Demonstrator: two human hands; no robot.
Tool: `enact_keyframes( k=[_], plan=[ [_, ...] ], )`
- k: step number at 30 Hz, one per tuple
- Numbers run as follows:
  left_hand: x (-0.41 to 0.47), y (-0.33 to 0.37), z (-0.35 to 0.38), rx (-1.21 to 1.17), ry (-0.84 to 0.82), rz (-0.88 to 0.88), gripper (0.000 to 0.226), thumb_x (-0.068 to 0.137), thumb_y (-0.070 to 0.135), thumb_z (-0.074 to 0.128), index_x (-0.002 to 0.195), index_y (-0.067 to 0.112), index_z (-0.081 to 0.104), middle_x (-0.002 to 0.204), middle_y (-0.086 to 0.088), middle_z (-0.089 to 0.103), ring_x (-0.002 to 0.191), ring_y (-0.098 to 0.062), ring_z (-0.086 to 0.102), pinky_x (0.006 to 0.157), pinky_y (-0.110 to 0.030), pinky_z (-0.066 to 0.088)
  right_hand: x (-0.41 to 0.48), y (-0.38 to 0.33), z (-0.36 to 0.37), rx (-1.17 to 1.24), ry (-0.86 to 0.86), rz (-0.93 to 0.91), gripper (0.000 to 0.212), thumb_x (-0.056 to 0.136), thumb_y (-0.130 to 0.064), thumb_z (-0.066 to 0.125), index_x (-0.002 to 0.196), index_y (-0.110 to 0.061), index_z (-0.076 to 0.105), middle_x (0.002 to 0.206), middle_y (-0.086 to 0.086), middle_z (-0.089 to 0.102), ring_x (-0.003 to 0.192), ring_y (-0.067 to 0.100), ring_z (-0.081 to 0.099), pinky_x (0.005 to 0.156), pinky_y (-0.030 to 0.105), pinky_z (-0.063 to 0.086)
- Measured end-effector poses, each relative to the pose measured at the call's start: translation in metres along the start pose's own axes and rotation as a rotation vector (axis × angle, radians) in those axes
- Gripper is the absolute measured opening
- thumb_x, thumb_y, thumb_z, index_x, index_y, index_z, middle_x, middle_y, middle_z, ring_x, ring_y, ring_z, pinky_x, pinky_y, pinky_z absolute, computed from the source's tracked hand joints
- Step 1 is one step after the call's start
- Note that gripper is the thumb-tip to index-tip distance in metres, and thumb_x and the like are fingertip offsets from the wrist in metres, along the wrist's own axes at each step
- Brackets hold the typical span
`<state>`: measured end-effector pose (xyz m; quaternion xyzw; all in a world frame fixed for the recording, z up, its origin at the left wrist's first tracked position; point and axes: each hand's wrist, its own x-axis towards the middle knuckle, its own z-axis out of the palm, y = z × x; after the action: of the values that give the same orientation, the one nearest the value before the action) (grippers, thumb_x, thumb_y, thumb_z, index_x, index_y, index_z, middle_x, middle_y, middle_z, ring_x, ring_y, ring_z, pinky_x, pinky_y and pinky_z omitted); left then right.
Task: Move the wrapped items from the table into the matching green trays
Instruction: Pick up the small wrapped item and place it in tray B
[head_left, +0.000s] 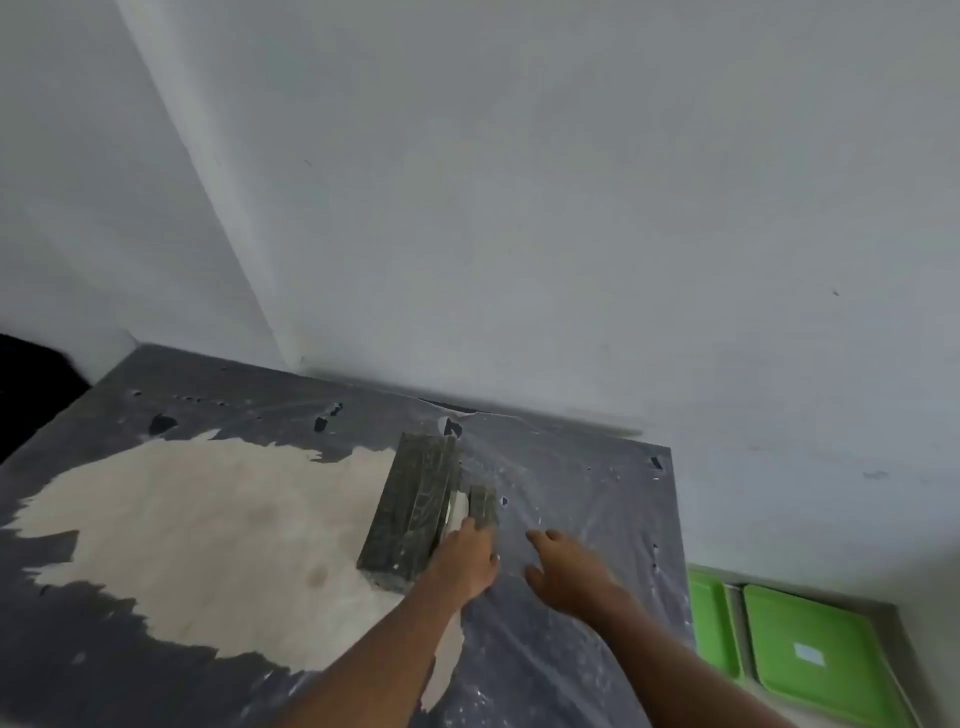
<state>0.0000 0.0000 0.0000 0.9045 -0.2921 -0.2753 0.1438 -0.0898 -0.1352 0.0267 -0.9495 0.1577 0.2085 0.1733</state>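
Note:
A long dark wrapped block (410, 506) lies on the table (208, 525) near its back edge. Just to its right sits a small dark wrapped item (483, 505). My left hand (465, 561) reaches to the gap between them, fingers touching the small item and the pale thing beside it; whether it grips is unclear. Open and holding nothing, my right hand (569, 574) hovers over the plastic sheet to the right of the items, fingers spread. Two green trays (810, 649) lie lower down at the right, beyond the table's edge.
Torn dark film and clear plastic sheet (571, 483) cover the table, with bare pale wood at the left. White walls meet in a corner behind the table. The right tray carries a small white label (809, 653).

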Motion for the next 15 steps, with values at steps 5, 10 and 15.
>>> enact_keyframes(
  k=[5, 10, 15],
  plan=[
    [0.031, -0.01, 0.018, 0.007, -0.02, -0.034, 0.048, 0.098, 0.029, 0.052, 0.144, 0.03, 0.039, 0.147, -0.013, 0.028, 0.129, -0.031, 0.044, 0.105, -0.043, 0.046, 0.04, -0.003, 0.013, 0.066, -0.013, 0.07, 0.051, 0.095, -0.037, 0.046, 0.142, -0.019, 0.037, 0.143, 0.01, 0.047, 0.127, 0.03, 0.048, 0.103, 0.045, 0.044],
    [0.042, -0.017, 0.027, -0.019, 0.014, -0.082, 0.044, 0.093, 0.022, 0.06, 0.136, 0.03, 0.05, 0.143, -0.014, 0.026, 0.132, -0.032, 0.038, 0.112, -0.038, 0.04, 0.058, -0.003, 0.023, 0.099, -0.054, 0.097, 0.05, 0.095, -0.036, 0.045, 0.142, -0.018, 0.036, 0.144, 0.01, 0.045, 0.127, 0.03, 0.047, 0.102, 0.045, 0.044],
    [0.052, -0.005, 0.004, -0.149, 0.045, 0.065, 0.026, 0.085, 0.034, 0.062, 0.108, 0.033, 0.051, 0.111, -0.007, 0.056, 0.101, -0.029, 0.058, 0.085, -0.041, 0.055, 0.063, 0.002, 0.013, 0.224, 0.038, 0.084, 0.053, 0.097, -0.026, 0.045, 0.146, -0.017, 0.027, 0.147, 0.013, 0.041, 0.125, 0.032, 0.049, 0.099, 0.045, 0.046]
  ],
)
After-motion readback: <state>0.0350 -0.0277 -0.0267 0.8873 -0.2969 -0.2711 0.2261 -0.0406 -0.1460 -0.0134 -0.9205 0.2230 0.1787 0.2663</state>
